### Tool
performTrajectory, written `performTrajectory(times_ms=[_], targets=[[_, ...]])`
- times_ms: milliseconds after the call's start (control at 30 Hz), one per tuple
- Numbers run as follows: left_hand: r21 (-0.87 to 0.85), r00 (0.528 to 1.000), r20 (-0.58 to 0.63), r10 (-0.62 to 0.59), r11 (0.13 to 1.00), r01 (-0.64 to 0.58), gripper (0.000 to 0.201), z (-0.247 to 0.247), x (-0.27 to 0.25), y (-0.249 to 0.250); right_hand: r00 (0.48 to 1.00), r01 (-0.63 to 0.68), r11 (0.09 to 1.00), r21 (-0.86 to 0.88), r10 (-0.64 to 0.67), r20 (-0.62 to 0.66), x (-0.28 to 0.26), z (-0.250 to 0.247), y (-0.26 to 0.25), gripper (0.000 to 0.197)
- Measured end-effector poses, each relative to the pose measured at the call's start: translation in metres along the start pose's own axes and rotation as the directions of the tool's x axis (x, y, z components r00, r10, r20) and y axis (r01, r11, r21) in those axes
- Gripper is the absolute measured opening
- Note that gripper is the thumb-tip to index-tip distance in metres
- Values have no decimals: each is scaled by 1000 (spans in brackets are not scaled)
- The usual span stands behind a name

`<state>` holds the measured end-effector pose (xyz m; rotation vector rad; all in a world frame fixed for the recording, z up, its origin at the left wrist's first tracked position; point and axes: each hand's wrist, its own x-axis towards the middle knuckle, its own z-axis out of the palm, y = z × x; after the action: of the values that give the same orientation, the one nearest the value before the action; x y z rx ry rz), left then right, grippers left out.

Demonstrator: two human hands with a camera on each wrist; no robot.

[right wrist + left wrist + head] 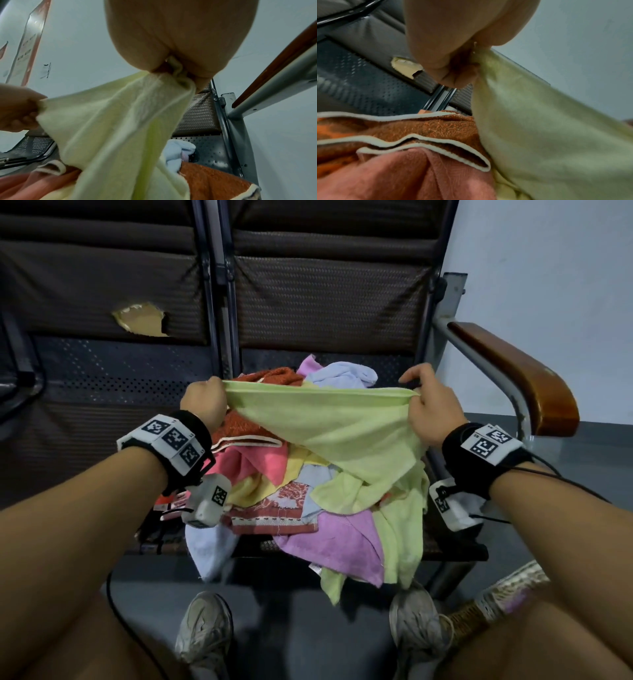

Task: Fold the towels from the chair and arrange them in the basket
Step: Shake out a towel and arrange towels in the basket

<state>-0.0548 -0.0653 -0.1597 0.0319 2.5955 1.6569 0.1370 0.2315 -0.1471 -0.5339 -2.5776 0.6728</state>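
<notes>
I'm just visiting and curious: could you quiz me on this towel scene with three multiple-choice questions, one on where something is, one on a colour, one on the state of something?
1. Where is the heap of unfolded towels?
A. On the chair seat
B. On the floor
C. In a basket

2. What colour is the towel held up between the two hands?
A. Purple
B. Light green
C. Orange

3. How is the held towel's top edge?
A. Lying slack on the heap
B. Rolled into a ball
C. Stretched between both hands

Answers:
1. A: the heap of towels lies on the chair seat, beside the wooden armrest.
2. B: the light green towel hangs over the heap.
3. C: the left hand grips one corner and the right hand grips the other, with the edge taut between them.
</notes>
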Motion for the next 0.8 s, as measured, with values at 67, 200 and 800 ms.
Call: performTrajectory(times_ms=[67, 200, 800], targets=[[10, 996, 2, 84, 996, -84, 37, -1, -7, 9, 999, -32, 998, -45, 32, 9, 4, -10, -6, 36], [-434, 972, 207, 106, 901, -6, 24, -7, -22, 31, 998, -65, 998, 24, 65, -11, 10, -35, -22, 30], [-333, 936, -48, 349, 878, -344, 31, -75, -30, 143, 978, -194, 799, 569, 206, 44, 24, -145, -103, 41]])
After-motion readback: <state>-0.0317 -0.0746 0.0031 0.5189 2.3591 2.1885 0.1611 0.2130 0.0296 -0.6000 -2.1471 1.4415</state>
